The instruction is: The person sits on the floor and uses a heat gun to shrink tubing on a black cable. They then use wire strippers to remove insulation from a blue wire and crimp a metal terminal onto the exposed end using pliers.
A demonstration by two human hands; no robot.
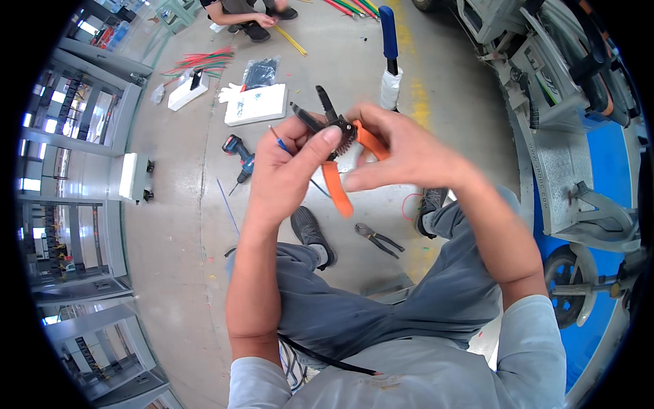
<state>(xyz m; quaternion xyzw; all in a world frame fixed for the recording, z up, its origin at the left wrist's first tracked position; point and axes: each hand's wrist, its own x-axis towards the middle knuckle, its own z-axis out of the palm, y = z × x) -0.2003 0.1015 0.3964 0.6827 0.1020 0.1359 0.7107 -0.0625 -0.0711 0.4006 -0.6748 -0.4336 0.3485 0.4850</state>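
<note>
The right hand (402,153) grips the orange-handled wire stripper (338,153). The left hand (289,167) pinches a blue wire (278,141) just beside its jaws. Black pliers (376,238) lie on the floor below it.

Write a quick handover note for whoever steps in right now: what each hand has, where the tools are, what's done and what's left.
Left hand: pinches a thin blue wire, thumb against the wire stripper.
Right hand: grips the stripper's orange handles; its black jaws point up and to the left, slightly parted.
On the floor: black pliers between the feet, a blue cordless drill to the left, a white box beyond it, and loose red and green wires.
Done: wire and stripper brought together.
Left: the wire tip is not visibly in the jaws, so stripping looks pending.
</note>
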